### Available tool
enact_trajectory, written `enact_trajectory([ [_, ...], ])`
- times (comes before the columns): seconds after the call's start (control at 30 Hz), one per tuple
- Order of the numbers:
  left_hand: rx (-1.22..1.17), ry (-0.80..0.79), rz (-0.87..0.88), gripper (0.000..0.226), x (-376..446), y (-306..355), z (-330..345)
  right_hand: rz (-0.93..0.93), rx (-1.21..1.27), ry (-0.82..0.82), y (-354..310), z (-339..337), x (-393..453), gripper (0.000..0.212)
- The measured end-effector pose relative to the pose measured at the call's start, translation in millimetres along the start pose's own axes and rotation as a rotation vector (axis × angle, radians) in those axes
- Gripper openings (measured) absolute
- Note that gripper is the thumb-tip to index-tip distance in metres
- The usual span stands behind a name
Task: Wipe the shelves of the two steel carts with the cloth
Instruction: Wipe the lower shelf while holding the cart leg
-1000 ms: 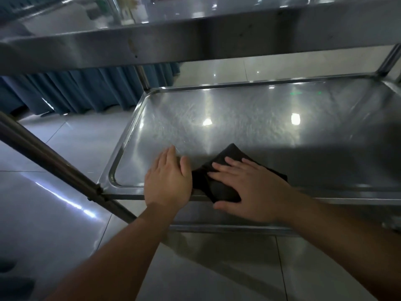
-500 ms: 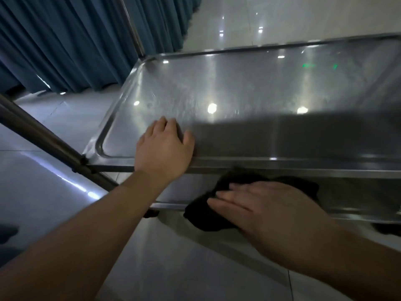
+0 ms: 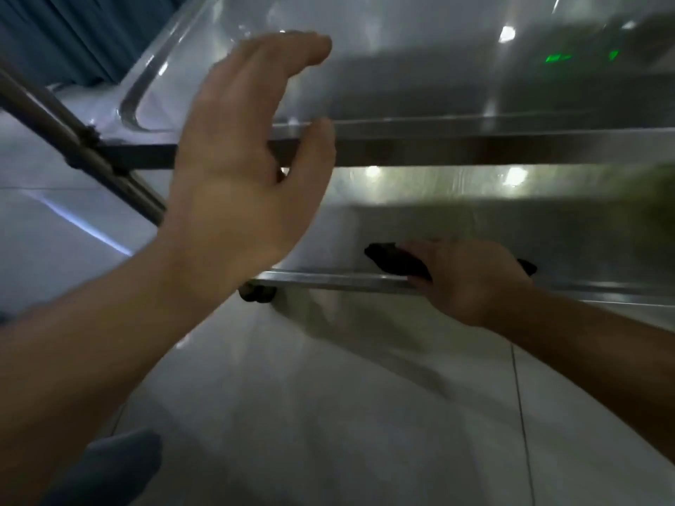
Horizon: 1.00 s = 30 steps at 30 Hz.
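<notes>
Step in hand: wiping the bottom shelf (image 3: 456,228) of the steel cart. Right hand (image 3: 471,279) lies on the black cloth (image 3: 392,259) at the shelf's near rim, left of centre; whether the fingers curl round it, cannot tell. Left hand (image 3: 241,155) is spread, holding nothing, in front of the middle shelf (image 3: 438,85) edge; contact uncertain. Next move likely calls for sweeping the cloth inward and sideways with steady downward pressure.

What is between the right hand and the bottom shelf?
In the head view, the dark cloth lies under the right hand, pressed on the bottom shelf.
</notes>
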<state>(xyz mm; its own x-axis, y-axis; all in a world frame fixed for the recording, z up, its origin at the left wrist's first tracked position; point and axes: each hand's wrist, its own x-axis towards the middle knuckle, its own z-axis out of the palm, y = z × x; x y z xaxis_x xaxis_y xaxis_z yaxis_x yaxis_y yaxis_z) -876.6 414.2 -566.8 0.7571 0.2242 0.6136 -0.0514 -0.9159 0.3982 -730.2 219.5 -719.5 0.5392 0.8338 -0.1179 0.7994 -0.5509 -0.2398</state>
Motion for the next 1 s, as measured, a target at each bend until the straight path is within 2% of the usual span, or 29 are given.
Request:
enact_trajectory([
  [0.1, 0.006, 0.006, 0.243, 0.040, -41.5, -15.7, 2.3, 0.014, -0.025, 0.030, -1.0, 1.0, 8.5, 0.038],
  [0.17, 0.049, -0.094, 0.227, 0.042, -75.6, -32.0, 11.4, 0.021, 0.008, 0.032, -4.3, 1.5, 15.1, 0.034],
  [0.27, 0.110, -0.298, 0.008, 0.039, -118.6, -64.7, 29.4, 0.010, 0.053, 0.040, -13.8, 7.3, 28.1, 0.027],
  [0.33, 0.126, -0.364, -0.057, 0.031, -138.8, -91.4, 40.8, -0.027, 0.062, 0.063, -20.3, 14.0, 39.9, 0.022],
  [0.4, 0.106, -0.381, -0.225, 0.024, -154.6, -114.2, 48.5, -0.072, 0.033, 0.088, -26.8, 20.9, 54.9, 0.023],
  [0.53, -0.007, -0.424, -0.734, 0.019, -179.3, -154.8, 50.6, -0.082, 0.071, 0.100, -38.9, 27.2, 92.2, 0.027],
  [0.67, -0.007, -0.448, -0.953, 0.016, -185.9, -183.3, 38.4, -0.074, 0.098, 0.100, -47.5, 32.2, 128.2, 0.018],
  [0.77, -0.019, -0.318, -1.119, 0.034, -183.9, -197.2, 39.3, -0.013, 0.110, 0.216, -57.7, 38.9, 151.0, 0.029],
  [0.87, -0.144, -0.056, -1.066, 0.032, -165.2, -200.0, 48.1, 0.016, 0.185, 0.299, -85.8, 54.4, 165.5, 0.041],
  [0.93, -0.247, 0.133, -1.014, 0.030, -147.9, -199.9, 52.9, -0.017, 0.297, 0.199, -107.9, 72.1, 165.3, 0.045],
  [1.0, -0.374, 0.284, -0.987, 0.023, -133.7, -204.4, 55.1, -0.122, 0.248, 0.018, -125.9, 96.7, 157.0, 0.048],
])
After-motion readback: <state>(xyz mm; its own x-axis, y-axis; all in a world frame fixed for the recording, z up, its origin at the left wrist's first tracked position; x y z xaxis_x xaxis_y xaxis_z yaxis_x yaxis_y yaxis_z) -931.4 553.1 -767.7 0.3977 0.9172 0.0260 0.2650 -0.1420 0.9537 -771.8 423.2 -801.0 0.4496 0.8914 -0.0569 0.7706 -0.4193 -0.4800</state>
